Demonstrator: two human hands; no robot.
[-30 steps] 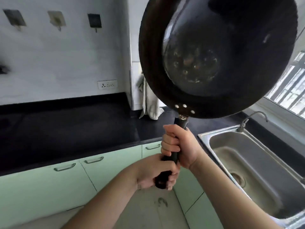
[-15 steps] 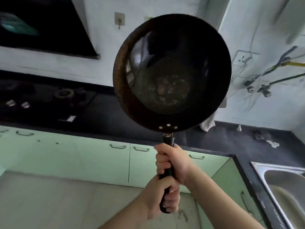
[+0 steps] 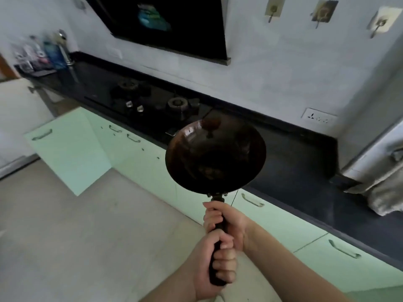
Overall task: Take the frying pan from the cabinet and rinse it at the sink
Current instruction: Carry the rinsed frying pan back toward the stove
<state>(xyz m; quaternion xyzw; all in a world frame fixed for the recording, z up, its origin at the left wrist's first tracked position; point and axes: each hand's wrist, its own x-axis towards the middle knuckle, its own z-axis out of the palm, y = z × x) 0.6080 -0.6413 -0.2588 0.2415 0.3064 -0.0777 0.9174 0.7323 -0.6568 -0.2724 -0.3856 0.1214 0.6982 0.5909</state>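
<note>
Frying pan [image 3: 216, 158], dark and round, held up in the air at mid-frame with its bowl facing the viewer, in front of the near edge of the bench [image 3: 294, 153]; brownish residue shows on its inner surface, near the bottom of the bowl; no water is seen on it. Black handle [image 3: 218, 227] runs down from the pan toward the viewer; right hand [image 3: 226, 221] is wrapped round the upper part of the handle, fingers curled tight about it; left hand [image 3: 218, 264] grips the lower part just below, fingers likewise closed round the handle, the two hands touching. Beyond the pan, on the far left part of the bench, a gas hob [image 3: 152, 99] with two burners; below the bench, a row of pale green cabinets [image 3: 283, 216], one door [image 3: 69, 149] at far left standing open; above the hob, a dark hood [image 3: 170, 25]; bottles [image 3: 43, 53] at the far left end of the bench; a cloth [image 3: 379, 188] hanging at far right; wall hooks [image 3: 322, 12] and a socket [image 3: 318, 117] on the far wall. Progress, as judged: the pan is out of the cabinet and in hand, so the fetching step appears done; the sink is not in view, so carrying the pan to it and rinsing remain to be done.
</note>
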